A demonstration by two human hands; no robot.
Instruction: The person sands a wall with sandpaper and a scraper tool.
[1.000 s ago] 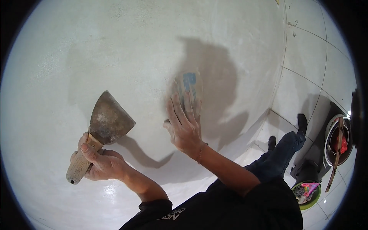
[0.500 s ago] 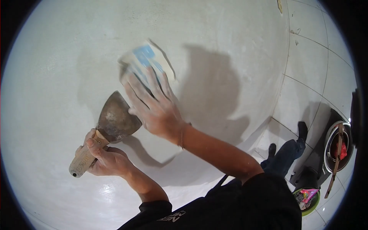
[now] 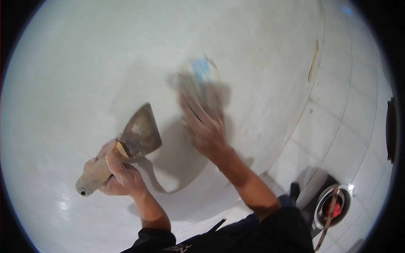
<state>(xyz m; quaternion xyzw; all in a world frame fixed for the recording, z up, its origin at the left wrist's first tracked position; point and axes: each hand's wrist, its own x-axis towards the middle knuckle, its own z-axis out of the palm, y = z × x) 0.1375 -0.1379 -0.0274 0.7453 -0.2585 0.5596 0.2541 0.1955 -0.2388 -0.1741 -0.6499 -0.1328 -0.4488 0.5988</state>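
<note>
My left hand grips the wooden handle of a wide putty knife, whose worn metal blade points up and right, close to the pale wall. My right hand is blurred with motion and pressed flat against the wall. Under its fingertips is a small sheet of sandpaper with a blue patch, partly hidden by the fingers. The hand's shadow falls on the wall just beside it. The two hands are about a hand's width apart.
A tiled wall section joins the plastered wall at the right. Below right on the floor stands a round metal bucket with a stick and something red in it. My dark trousers and a shoe show at the bottom.
My right hand with the sandpaper has swept across the wall, left and up, then back right. The left hand with the putty knife has stayed almost in place.
</note>
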